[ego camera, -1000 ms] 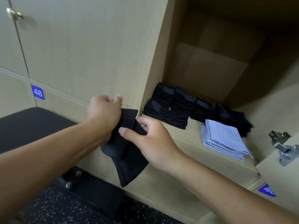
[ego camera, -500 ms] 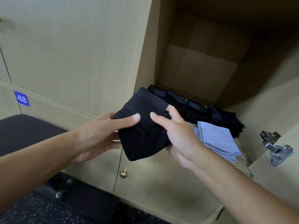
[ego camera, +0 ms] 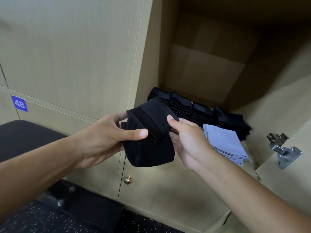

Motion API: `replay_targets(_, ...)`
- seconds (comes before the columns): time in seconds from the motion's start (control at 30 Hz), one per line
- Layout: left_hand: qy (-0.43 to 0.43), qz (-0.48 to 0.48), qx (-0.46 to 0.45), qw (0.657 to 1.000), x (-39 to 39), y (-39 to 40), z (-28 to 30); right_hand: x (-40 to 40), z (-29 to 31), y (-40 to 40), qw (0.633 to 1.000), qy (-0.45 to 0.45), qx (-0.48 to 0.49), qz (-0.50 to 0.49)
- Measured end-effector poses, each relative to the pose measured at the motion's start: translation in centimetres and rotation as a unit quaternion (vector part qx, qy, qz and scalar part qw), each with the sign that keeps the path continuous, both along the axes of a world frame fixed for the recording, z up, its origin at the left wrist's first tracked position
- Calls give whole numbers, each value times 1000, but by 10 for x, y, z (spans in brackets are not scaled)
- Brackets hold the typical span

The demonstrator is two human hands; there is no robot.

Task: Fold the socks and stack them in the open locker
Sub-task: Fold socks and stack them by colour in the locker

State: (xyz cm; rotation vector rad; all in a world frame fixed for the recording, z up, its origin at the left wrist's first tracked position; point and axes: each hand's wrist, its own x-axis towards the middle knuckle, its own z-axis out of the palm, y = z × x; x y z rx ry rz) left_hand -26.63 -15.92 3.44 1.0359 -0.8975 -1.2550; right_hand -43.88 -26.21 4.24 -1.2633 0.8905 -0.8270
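I hold the folded black sock in front of the open locker, just outside its front left corner and a little below the level of its floor. The sock's long axis runs from its rounded end low near me up and away to the cuff band at the top, which points into the locker mouth. The place it should go, by my judgement, lies just past the cuff: the row of black sock stacks along the back of the locker floor, with the pile of light blue socks nearer the front edge on the right.

My left hand has its grip clamped on the sock's left edge, thumb laid across the top face, fingers hidden underneath. My right hand pinches the right edge by the cuff, thumb on top, fingers curled under the cloth. Both grips are closed on the sock. My right hand is the nearer one to the locker opening and to the stacks, so I expect it to lead the sock in, cuff first.
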Motion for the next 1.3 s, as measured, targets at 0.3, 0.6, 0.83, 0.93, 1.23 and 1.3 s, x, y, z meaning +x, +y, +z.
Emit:
replay_targets(0.3,27,91,35,995,8,4,6,-9,6,-16,991,-30,-31,-127)
replay_targets(0.6,45,98,15,994,12,3,3,-5,15,8,953,-30,-300,-16)
replay_targets(0.83,77,93,20,993,10,1,5,-8,17,24,927,-41,-363,80)
replay_targets(0.93,74,87,18,993,8,3,6,-9,12,21,916,-3,-392,82)
replay_targets(1.23,49,122,-38,991,8,3,6,1,1,20,963,-3,-270,2)
replay_targets(1.3,43,139,-44,988,8,2,3,1,-1,16,976,5,-220,-11)
